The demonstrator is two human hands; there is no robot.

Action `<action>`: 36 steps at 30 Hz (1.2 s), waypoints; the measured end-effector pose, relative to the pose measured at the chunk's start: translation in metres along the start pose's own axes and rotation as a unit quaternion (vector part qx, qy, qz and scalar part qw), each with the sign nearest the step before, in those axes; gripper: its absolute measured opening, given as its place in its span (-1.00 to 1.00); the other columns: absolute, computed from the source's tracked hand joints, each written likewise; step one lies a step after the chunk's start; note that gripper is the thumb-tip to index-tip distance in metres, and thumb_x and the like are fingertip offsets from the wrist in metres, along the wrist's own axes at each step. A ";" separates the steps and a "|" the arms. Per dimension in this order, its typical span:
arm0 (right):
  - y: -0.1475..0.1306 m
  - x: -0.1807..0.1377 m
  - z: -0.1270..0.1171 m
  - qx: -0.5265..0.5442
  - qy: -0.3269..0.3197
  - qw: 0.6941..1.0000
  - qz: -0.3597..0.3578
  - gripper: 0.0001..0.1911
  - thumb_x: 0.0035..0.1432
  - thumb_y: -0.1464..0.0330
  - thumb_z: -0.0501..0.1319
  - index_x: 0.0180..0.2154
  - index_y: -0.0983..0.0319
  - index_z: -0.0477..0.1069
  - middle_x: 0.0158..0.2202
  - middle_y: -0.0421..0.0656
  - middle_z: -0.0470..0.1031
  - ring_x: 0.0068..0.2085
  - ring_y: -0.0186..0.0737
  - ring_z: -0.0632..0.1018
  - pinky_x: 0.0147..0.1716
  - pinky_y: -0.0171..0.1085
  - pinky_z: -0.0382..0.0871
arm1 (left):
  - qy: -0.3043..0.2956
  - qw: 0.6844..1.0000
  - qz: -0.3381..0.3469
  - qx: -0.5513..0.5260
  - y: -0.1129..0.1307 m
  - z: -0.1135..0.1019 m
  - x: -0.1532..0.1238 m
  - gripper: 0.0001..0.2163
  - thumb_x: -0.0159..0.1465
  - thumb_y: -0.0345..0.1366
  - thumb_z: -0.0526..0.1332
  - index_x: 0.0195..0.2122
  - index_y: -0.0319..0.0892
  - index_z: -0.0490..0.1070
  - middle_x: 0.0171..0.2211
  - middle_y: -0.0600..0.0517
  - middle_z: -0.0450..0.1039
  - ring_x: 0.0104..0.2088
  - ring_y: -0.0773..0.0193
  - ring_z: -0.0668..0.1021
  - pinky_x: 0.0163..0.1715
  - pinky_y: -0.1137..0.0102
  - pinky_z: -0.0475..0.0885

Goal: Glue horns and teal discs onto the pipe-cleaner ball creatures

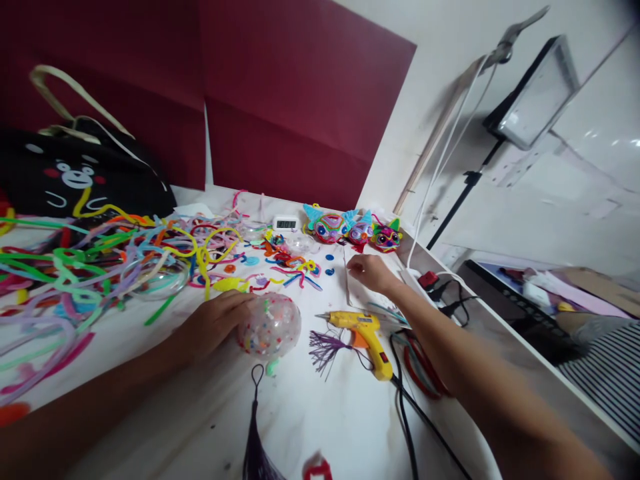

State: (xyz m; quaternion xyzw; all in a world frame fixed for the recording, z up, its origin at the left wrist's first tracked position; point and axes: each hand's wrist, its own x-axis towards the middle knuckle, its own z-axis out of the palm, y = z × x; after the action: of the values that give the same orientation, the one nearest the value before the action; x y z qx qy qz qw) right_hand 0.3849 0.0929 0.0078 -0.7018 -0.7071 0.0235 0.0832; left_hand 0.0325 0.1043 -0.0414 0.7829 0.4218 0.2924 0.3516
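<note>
A clear ball filled with coloured specks [273, 325] sits on the white table, and my left hand [225, 313] grips it from its left side. My right hand [370, 272] hovers over a flat white pad or board [357, 293], its fingers curled together; anything between them is hidden. Just below lies a yellow glue gun [367, 333], nozzle pointing left, beside a purple tassel [327, 350]. A darker tassel with a loop [255, 433] lies in front of the ball. Two blue buttons [329, 265] rest left of my right hand.
Pipe cleaners [100, 260] are heaped at left by a black bag [75, 167]. Decorated animal-like crafts [330, 228] and a digital timer [286, 223] line the back. Red-handled scissors or pliers [425, 370] and black cables [415, 407] lie at right. A lamp [537, 93] stands beyond.
</note>
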 end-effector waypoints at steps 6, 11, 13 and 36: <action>-0.031 0.028 0.020 -0.083 -0.042 0.993 -0.071 -0.70 0.30 0.27 0.19 0.02 0.25 0.38 0.02 -0.06 0.44 -0.06 -0.14 0.52 -0.09 -0.06 0.46 | -0.018 1.000 0.015 0.009 -0.004 -0.001 0.000 -0.49 0.25 0.06 0.03 -0.04 -0.22 0.51 -0.01 -0.13 0.49 0.02 -0.01 0.48 0.06 0.24 0.33; -0.031 0.037 0.031 -0.129 -0.050 0.987 -0.085 -0.70 0.30 0.27 0.18 0.02 0.25 0.38 0.02 -0.05 0.44 -0.06 -0.14 0.52 -0.09 -0.06 0.46 | -0.022 0.999 0.028 0.032 -0.006 -0.002 0.001 -0.50 0.27 0.07 -0.01 -0.05 -0.16 0.52 -0.04 -0.09 0.52 0.01 0.02 0.50 0.04 0.26 0.36; -0.030 0.036 0.029 -0.137 -0.049 0.986 -0.087 -0.69 0.30 0.27 0.19 0.02 0.26 0.38 0.01 -0.05 0.44 -0.07 -0.14 0.53 -0.09 -0.06 0.47 | -0.025 0.998 0.036 0.043 -0.004 -0.002 0.001 -0.50 0.27 0.06 -0.01 -0.06 -0.16 0.52 -0.05 -0.08 0.53 -0.01 0.02 0.51 0.01 0.26 0.40; -0.145 0.052 0.043 -0.132 -0.031 0.959 -0.250 -0.70 0.28 0.27 0.21 -0.02 0.30 0.40 -0.02 -0.05 0.46 -0.06 -0.13 0.53 -0.08 -0.05 0.45 | 0.115 0.960 0.127 0.222 -0.004 -0.014 0.002 -0.73 0.26 -0.31 0.06 -0.18 -0.25 0.53 -0.22 -0.08 0.57 -0.22 0.13 0.58 -0.13 0.26 0.47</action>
State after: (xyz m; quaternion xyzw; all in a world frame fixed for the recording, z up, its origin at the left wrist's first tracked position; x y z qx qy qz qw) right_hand 0.2351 0.1467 -0.0087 -0.5061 -0.8592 -0.0693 -0.0290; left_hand 0.0212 0.1119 -0.0365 0.8493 0.4110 0.3220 0.0779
